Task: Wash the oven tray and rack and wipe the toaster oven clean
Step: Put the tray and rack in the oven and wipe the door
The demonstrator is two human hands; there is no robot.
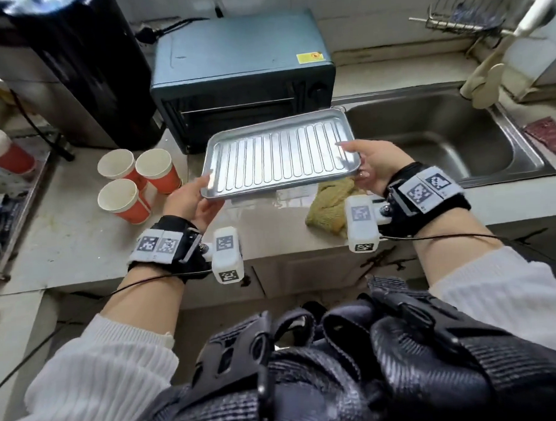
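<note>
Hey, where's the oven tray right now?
In the head view, the oven tray is centre frame, held in the air by the left hand and right hand, just in front of the toaster oven and left of the sink.

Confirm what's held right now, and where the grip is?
The oven tray, in both hands: left hand grips its left short edge, right hand its right short edge.

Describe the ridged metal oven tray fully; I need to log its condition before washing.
The ridged silver metal oven tray is a shallow rectangle with rounded corners, a raised rim and parallel ribs across its floor. It looks shiny, with no obvious grime visible. It is held in the air, roughly level, in front of the blue toaster oven and above the counter. The left hand grips its left end, the right hand its right end.
</note>
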